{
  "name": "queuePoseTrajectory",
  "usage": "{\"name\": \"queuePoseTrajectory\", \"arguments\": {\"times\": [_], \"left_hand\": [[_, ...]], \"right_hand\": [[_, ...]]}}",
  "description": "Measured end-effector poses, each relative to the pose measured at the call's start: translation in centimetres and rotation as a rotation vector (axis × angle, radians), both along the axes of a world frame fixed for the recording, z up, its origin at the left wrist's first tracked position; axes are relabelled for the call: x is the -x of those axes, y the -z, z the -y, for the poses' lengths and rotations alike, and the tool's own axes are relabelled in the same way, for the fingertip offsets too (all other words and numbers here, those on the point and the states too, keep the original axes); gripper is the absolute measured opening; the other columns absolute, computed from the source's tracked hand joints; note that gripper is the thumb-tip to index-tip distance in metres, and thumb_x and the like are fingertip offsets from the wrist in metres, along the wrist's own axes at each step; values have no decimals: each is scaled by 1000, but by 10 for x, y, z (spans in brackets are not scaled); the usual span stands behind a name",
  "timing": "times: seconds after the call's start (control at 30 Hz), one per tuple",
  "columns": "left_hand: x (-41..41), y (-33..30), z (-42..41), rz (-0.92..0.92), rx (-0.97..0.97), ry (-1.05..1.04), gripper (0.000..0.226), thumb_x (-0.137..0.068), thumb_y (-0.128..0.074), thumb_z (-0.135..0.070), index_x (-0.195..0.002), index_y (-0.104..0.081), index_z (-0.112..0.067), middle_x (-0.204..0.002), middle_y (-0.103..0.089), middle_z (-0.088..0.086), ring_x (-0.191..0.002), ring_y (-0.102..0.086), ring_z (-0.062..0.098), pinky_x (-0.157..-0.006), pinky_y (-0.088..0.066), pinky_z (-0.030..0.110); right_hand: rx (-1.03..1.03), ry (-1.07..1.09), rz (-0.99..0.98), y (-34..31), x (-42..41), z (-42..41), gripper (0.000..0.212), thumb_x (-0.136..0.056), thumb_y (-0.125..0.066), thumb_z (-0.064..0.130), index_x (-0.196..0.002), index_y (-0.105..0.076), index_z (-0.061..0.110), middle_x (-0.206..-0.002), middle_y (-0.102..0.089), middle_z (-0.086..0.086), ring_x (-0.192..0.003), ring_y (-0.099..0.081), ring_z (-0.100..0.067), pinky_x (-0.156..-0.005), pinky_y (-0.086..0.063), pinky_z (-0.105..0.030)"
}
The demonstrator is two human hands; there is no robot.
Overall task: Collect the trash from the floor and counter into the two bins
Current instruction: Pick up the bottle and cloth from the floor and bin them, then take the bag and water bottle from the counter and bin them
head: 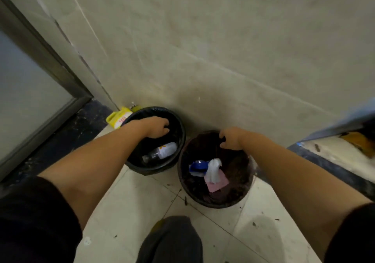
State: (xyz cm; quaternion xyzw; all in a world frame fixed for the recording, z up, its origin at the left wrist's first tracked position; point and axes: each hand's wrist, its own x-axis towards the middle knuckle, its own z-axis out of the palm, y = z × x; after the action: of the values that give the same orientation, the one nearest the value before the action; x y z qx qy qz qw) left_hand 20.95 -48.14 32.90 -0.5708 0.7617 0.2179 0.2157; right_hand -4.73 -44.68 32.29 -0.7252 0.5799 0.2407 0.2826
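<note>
Two round bins stand on the tiled floor against the wall. The left bin (181,139) has a black liner and holds a plastic bottle (160,151) with a white label. My left hand (157,127) reaches into it over the far rim, fingers curled; whether it grips the liner I cannot tell. The right bin (183,183) has a dark brown liner and holds a white tissue (213,169), a pink paper (217,184) and a blue and white wrapper (197,166). My right hand (231,138) pinches the liner at that bin's far rim.
A yellow packet (118,116) lies on the floor behind the left bin by the wall. A door frame (50,64) stands at left with a dark threshold strip. A low ledge (332,157) with debris is at right. My knee (172,240) is at the bottom centre.
</note>
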Motion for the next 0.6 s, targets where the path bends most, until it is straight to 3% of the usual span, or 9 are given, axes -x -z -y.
{"name": "queuePoseTrajectory", "arguments": {"times": [0.13, 0.27, 0.43, 0.6], "left_hand": [[33, -104, -12, -30, -65, 96, 41, -100, -41, -30, -132, -51, -7, -140, -52, 17, -125, -51, 34, -107, -40, 41], [65, -196, -24, -57, -148, 201, 45, -101, -36, -33, -137, -46, -8, -145, -46, 16, -128, -48, 34, -108, -40, 45], [111, -281, -45, -113, -188, 414, 47, -100, -38, -30, -140, -42, -5, -149, -42, 16, -134, -44, 31, -110, -35, 36], [161, -344, -85, -207, -161, 665, 46, -101, -40, -35, -138, -47, -8, -146, -48, 16, -133, -47, 30, -111, -36, 37]], "right_hand": [[-15, 73, 2, -106, 9, -27, 44, -98, -46, 26, -134, -49, 1, -141, -48, -18, -128, -47, -32, -104, -39, -34], [-36, 212, 12, -198, 16, -58, 35, -97, -46, 23, -120, -57, -1, -128, -58, -21, -107, -56, -32, -88, -45, -35], [24, 533, 69, -291, 17, -115, 38, -96, -45, 20, -128, -53, 0, -131, -56, -23, -120, -53, -37, -99, -43, -38], [214, 921, 37, -341, 21, -204, 42, -95, -41, 40, -126, -51, 14, -129, -52, -14, -117, -52, -35, -99, -42, -49]]}}
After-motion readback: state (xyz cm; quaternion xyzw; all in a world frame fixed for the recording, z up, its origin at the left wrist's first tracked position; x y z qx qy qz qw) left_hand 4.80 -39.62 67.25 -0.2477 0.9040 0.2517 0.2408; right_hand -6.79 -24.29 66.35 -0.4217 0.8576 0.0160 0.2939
